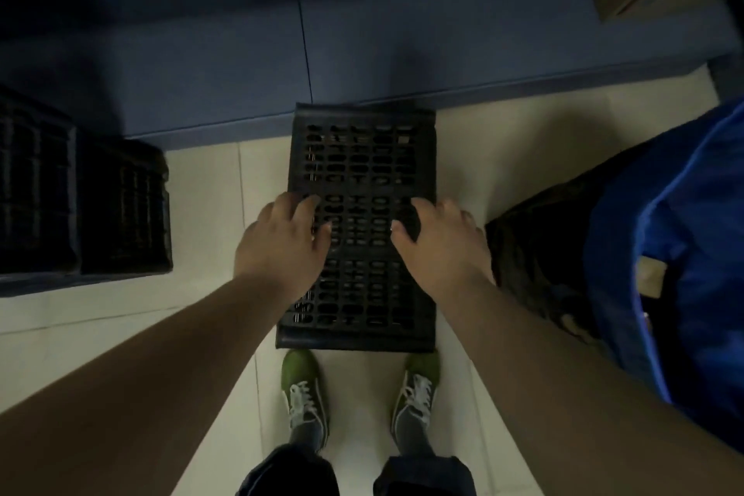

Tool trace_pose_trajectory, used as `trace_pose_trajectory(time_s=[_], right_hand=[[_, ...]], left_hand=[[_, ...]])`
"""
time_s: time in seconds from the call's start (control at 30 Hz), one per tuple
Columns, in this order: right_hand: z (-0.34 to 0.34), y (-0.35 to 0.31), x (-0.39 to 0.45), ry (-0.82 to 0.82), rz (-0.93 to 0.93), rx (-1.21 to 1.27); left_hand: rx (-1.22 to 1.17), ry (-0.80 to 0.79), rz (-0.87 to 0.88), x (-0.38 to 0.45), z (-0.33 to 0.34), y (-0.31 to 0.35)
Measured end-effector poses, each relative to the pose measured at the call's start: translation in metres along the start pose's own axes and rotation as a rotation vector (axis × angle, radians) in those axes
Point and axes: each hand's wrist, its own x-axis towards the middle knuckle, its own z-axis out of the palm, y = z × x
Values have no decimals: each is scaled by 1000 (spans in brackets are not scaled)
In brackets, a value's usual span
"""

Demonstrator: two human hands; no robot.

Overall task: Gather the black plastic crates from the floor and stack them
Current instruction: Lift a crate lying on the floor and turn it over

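Crate (362, 230) btwn hands; more crates (84, 201) left (bag (676, 246) right).

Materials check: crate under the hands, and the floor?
Crate: looks like matte black moulded plastic, going by its regular grid of slots and thick rim. Floor: likely pale glazed tile, given the straight joint lines and faint sheen.

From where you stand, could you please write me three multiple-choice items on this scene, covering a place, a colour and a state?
1. Where do the other black plastic crates sit?
A. left, by the blue wall
B. on the cardboard box
C. behind the shoes

2. What colour are the lace-up shoes?
A. red
B. green
C. white

3. How does the perforated black plastic crate in the middle lie?
A. grid face up
B. standing on end
C. filled with bottles

A: they sit at the left. B: green uppers. A: left hand and right hand rest on its grid.
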Motion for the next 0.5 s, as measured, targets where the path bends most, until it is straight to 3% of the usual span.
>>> trace_pose_trajectory(time_s=[0.33, 0.5], right_hand=[[134, 40, 43, -2, 119, 37], [162, 44, 63, -53, 194, 138]], left_hand=[[-52, -95, -15, 28, 145, -45], [26, -399, -38, 58, 185, -57]])
